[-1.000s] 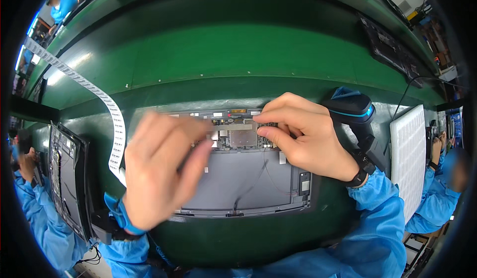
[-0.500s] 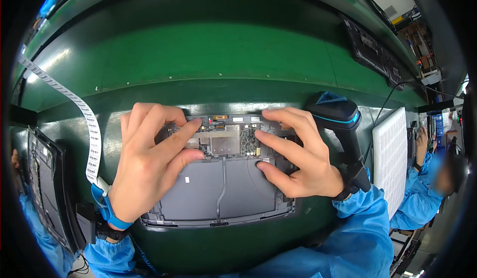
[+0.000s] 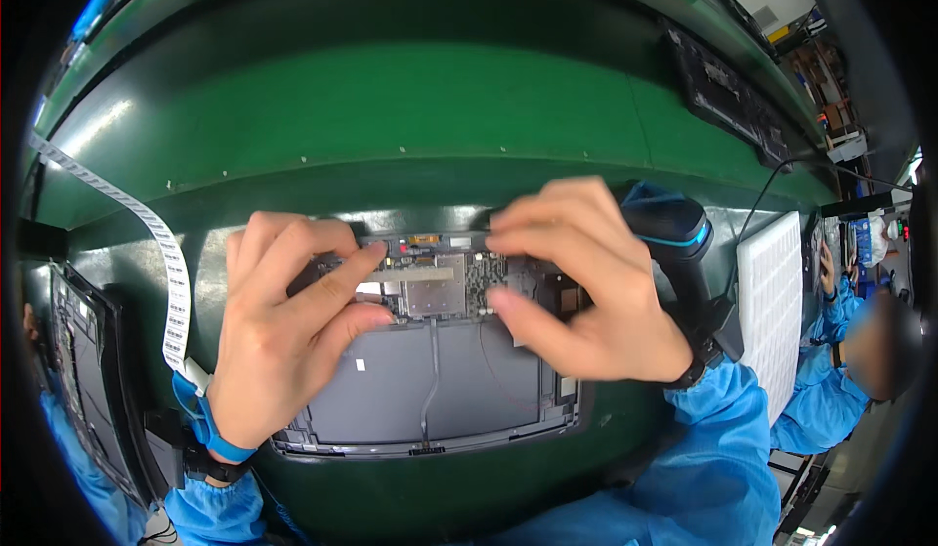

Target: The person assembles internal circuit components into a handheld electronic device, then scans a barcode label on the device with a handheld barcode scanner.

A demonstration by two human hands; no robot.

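A thin grey device with its cover off [image 3: 479, 390] lies on the green bench, with a green circuit board [image 3: 476, 287] and a metal shield [image 3: 437, 297] across its far part. My left hand [image 3: 283, 312] grips the left end of the board, its index fingertip at the far edge and its thumb at the near edge. Over the board's right end is my right hand [image 3: 606, 292], slightly blurred. Its thumb and fingers are spread apart, with nothing seen between them. Whether its thumb tip touches the board, I cannot tell.
A black handheld scanner [image 3: 674, 243] stands right of the device, beside a white slotted tray [image 3: 769, 302]. A strip of printed labels [image 3: 166, 253] curls along the left. Other opened devices lie at left [image 3: 88, 370] and far right [image 3: 723, 97]. A person in blue [image 3: 831, 380] sits at right.
My right hand has lifted its fingers off the device's right part and drawn them up toward the far edge. The left hand keeps its place on the board. The whole view has shifted slightly.
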